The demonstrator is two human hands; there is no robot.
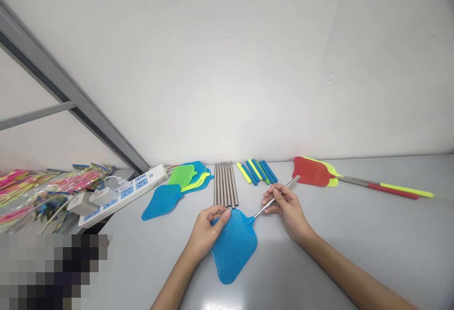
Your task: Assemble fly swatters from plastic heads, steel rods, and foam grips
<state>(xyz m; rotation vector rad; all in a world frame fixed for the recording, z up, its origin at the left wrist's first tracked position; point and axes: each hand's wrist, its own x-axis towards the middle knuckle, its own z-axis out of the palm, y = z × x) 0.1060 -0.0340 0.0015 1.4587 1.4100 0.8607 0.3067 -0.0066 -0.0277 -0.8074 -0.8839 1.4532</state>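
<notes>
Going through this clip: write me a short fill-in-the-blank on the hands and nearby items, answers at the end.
1. The left hand holds a swatter head coloured ____.
2. In the picture, the upper tip of the rod in the right hand overlaps the edge of a ____ swatter.
3. Seen from this camera, the power strip lies to the ____ of the loose rods.

Missing words: blue; red; left.

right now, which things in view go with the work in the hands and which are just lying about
Part of the work, or likely so:
- blue mesh head, in the left hand
- metal rod, in the right hand
- loose mesh heads, rods, coloured sticks
- red and yellow swatters

Seemingly just lying about:
- power strip and plugs
- plastic-wrapped items
</notes>
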